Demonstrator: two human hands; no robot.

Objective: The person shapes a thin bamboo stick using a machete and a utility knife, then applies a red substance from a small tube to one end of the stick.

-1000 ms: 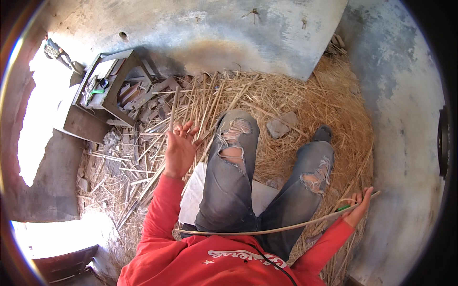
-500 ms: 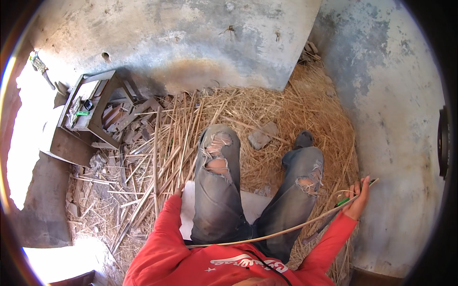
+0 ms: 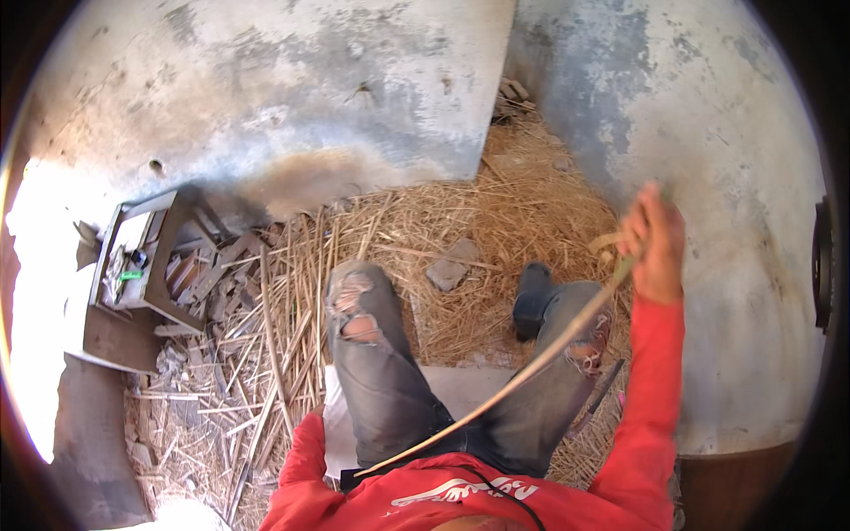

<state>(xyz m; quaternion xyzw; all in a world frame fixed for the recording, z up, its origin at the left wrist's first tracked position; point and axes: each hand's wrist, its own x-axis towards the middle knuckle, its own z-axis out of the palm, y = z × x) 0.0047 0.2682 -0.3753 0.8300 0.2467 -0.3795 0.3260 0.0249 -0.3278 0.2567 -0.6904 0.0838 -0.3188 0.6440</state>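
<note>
My right hand [image 3: 653, 243] is raised at the right, closed around a long, thin pale strip that looks like split bamboo [image 3: 522, 376]. The strip slants down across my right thigh to my waist, its lower end over a small black piece [image 3: 351, 479]. A short pale curl [image 3: 606, 242] sticks out beside my fingers, which are blurred. Low at the left, only a bit of my left hand [image 3: 316, 411] shows past the red sleeve, close to a whitish board [image 3: 336, 434] under my legs; its fingers are hidden.
Loose straw [image 3: 549, 203] and several long sticks [image 3: 305, 319] cover the floor. A stone block [image 3: 452, 264] lies beyond my knees. At the left stands a worn wooden frame [image 3: 164, 257] holding a green item [image 3: 131, 275]. Beside my right thigh is a dark curved object [image 3: 605, 389]. Walls rise ahead and right.
My right hand has swung up and away from me, lifting the strip's far end so it slants more steeply. My left hand appears slightly lower. The whole view has shifted somewhat.
</note>
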